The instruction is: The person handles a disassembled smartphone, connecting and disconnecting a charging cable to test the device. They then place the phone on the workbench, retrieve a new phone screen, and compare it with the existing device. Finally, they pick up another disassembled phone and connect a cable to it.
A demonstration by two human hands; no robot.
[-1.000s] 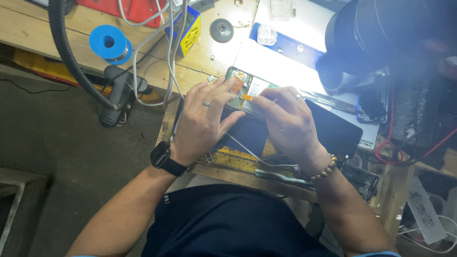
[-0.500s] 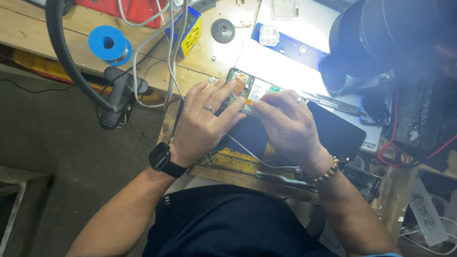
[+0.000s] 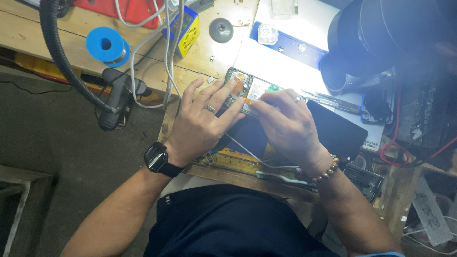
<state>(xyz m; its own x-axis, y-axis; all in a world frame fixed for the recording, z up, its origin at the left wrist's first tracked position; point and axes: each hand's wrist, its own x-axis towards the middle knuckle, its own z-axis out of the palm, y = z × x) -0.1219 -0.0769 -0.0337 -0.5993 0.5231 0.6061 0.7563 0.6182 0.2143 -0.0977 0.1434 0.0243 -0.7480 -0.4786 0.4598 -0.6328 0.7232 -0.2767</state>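
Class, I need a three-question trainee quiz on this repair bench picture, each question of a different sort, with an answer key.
1. True or false: both hands touch the opened phone.
2. Which wrist bears the black smartwatch? A left, B right.
3. Fill in: the blue spool lies on the wooden ____.

Key
1. True: the left hand and the right hand both rest fingers on it.
2. A; the right wrist bears a bead bracelet.
3. Bench.
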